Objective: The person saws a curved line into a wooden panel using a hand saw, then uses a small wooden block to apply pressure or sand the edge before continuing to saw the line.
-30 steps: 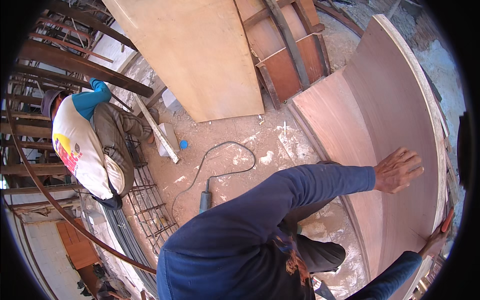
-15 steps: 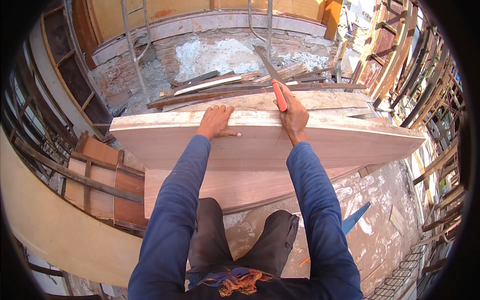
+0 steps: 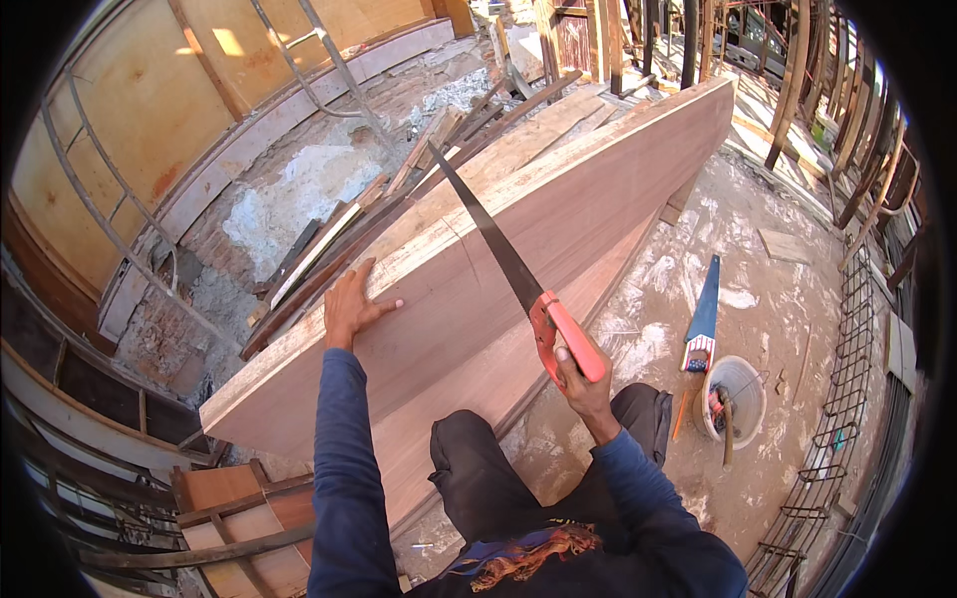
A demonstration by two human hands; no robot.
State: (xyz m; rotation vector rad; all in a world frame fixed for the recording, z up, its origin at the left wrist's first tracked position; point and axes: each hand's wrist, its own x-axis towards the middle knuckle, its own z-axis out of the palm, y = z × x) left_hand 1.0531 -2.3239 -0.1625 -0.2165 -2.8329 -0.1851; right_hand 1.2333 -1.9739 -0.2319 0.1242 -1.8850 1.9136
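Here's the big piece: the plywood-faced panel (image 3: 608, 214), dead ahead of the knees, propped up with its pale edge (image 3: 558, 177) uppermost and its long axis running from eight o'clock up to two. Across it comes the red-handled saw (image 3: 506, 257), handle nearest the body, blade pointing up towards eleven, so the two long lines cross rather than run together. The blade overlaps the pale edge in this view, though whether the teeth touch wood, I cannot tell. Out from the right hand there's a blue-bladed saw (image 3: 706, 304) lying on the ground at two o'clock, and a white bucket (image 3: 753, 397) at three. Now the hands: the left hand (image 3: 351, 307) is the nearer to the panel, right on it, fingers spread loosely over the pale edge, thumb along the face, the crossing point lying off at two o'clock from it. The right hand (image 3: 590, 394) is wrapped firmly round the red handle, looking clear of the panel, whose middle lies at eleven. Smallest of all, an orange stick (image 3: 680, 416) lies just past three from that hand, beside the bucket.
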